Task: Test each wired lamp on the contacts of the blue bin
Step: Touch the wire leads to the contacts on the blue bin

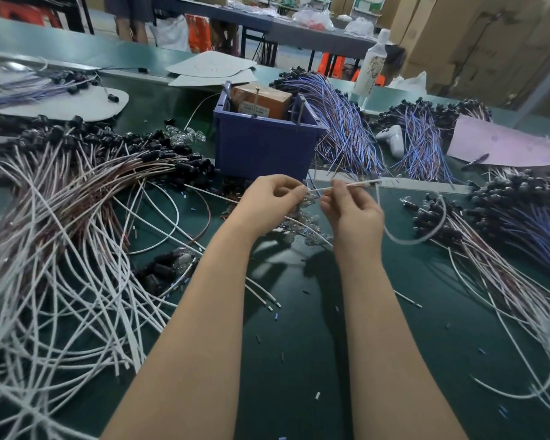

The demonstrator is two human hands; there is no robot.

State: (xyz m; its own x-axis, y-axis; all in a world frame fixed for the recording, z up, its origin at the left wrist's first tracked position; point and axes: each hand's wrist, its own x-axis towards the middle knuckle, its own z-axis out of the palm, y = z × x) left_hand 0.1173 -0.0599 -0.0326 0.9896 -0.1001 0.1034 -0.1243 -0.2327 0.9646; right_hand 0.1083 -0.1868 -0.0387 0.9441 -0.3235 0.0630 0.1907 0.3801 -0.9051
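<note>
Left hand and right hand pinch one white lamp wire, blue bin at twelve o'clock; surrounding loose wires may snag it.

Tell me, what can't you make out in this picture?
- Head view: the end of the white wire, covered by the fingers of the left hand.
- Head view: the contacts of the blue bin, too small to tell.
- Head view: the label on the brown box, blurred.
</note>
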